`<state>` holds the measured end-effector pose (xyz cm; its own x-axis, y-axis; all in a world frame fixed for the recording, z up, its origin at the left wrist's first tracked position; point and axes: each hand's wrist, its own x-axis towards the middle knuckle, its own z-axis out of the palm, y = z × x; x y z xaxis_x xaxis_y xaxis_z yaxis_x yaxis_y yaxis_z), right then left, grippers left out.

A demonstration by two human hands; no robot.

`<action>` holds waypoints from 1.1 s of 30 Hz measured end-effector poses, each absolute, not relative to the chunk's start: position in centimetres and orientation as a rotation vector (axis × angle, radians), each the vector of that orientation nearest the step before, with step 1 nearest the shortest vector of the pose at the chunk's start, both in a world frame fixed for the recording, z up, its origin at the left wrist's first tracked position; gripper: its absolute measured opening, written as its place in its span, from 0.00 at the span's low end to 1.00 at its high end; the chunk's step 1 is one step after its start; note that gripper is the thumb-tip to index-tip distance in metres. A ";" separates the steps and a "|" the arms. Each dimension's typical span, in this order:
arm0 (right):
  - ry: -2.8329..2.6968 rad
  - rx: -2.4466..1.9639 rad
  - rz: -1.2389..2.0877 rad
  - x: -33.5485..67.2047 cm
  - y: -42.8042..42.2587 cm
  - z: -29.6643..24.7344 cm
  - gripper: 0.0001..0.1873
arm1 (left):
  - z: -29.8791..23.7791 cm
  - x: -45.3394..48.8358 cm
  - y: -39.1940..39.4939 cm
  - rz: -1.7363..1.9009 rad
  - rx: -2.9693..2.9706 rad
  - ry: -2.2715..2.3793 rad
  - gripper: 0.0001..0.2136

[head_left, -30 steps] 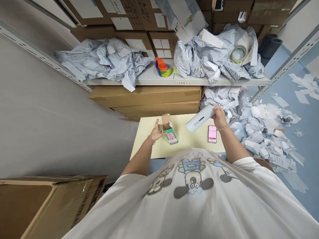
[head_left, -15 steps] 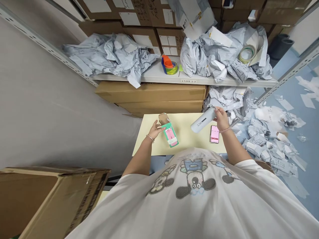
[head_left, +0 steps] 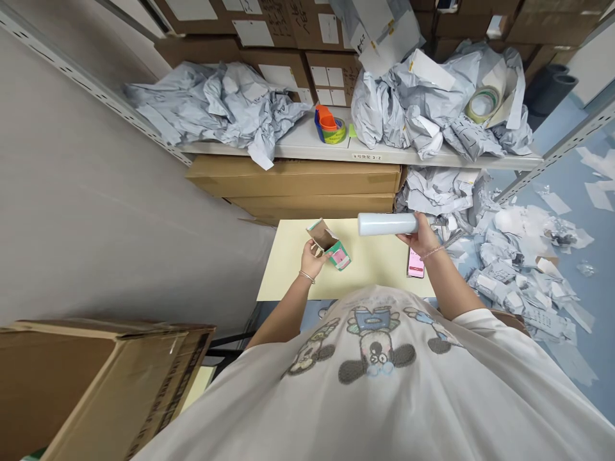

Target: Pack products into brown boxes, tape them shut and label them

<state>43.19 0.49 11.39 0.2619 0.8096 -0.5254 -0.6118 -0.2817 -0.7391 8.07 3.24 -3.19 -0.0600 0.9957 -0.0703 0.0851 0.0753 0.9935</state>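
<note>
**L hand (head_left: 313,260) on carton (head_left: 331,246), R hand (head_left: 421,235) on btl (head_left: 387,224)**

L hand, center-frame, is closed narrow around lower corner of carton, fingers curled up against it. Carton is small, green & pink outside, tan inside, w/ flap open toward upper left. It is tilted & held just above pale yellow tbl (head_left: 288,275); contact w/ tbl can't be told.

R hand, right of center, is wrapped around right end of btl. Btl is plain pale cylinder, lying nearly level, its free end pointing at carton but apart from it. Phone (head_left: 416,264) w/ pink screen lies on tbl just below R hand, partly hidden by it.

Thin bangle (head_left: 306,277) is seen on L wrist, thin bracelet (head_left: 432,253) on R wrist. White tee (head_left: 377,346) w/ cartoon print fills bottom of frame.

Above tbl, cardboard cartons (head_left: 293,179) are stacked under white shelf (head_left: 298,146). Grey poly mailers (head_left: 216,105) & colored tape rolls (head_left: 330,128) sit on shelf, upper center. Open cardboard box (head_left: 96,390) stands lower left. Paper scraps (head_left: 523,256) are heaped on blue floor (head_left: 562,141), right of frame.
</note>
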 end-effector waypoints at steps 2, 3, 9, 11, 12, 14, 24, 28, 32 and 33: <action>-0.188 -1.220 1.425 42.9 0.4 11.6 0.16 | -3.3 9.0 2.6 1.142 1.191 1.328 0.37; -0.160 -1.214 1.444 42.7 0.4 11.8 0.16 | -3.3 9.5 2.4 1.126 1.196 1.322 0.37; 0.114 -1.082 1.708 42.4 0.1 12.3 0.19 | -3.5 10.9 1.8 1.043 1.205 1.299 0.36; 0.143 -0.966 1.848 42.5 -0.1 12.2 0.19 | -3.5 11.1 1.9 1.044 1.200 1.307 0.36; 0.130 -0.893 1.914 42.6 -0.2 12.1 0.19 | -3.4 11.2 1.9 1.043 1.202 1.308 0.36; 0.075 -0.744 1.999 42.7 -0.5 11.9 0.17 | -3.3 11.3 2.1 1.043 1.211 1.307 0.36; -0.320 -0.576 1.736 43.7 -1.7 14.4 0.17 | -1.4 11.6 3.2 1.023 1.324 1.259 0.35; -0.428 -0.674 1.474 45.3 -2.1 16.4 0.20 | 0.5 12.0 4.3 1.060 1.328 1.195 0.36; -0.632 -0.817 1.286 46.8 -2.7 18.5 0.26 | 2.8 13.0 4.9 1.084 1.349 1.108 0.36; -0.700 -0.856 1.242 46.9 -2.7 19.0 0.26 | 3.3 13.3 5.0 1.072 1.367 1.091 0.36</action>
<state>46.93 -2.72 19.00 0.1971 0.9804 -0.0003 -0.5070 0.1017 -0.8559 13.33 4.99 3.35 0.1870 0.9816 0.0376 0.0549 -0.0486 0.9973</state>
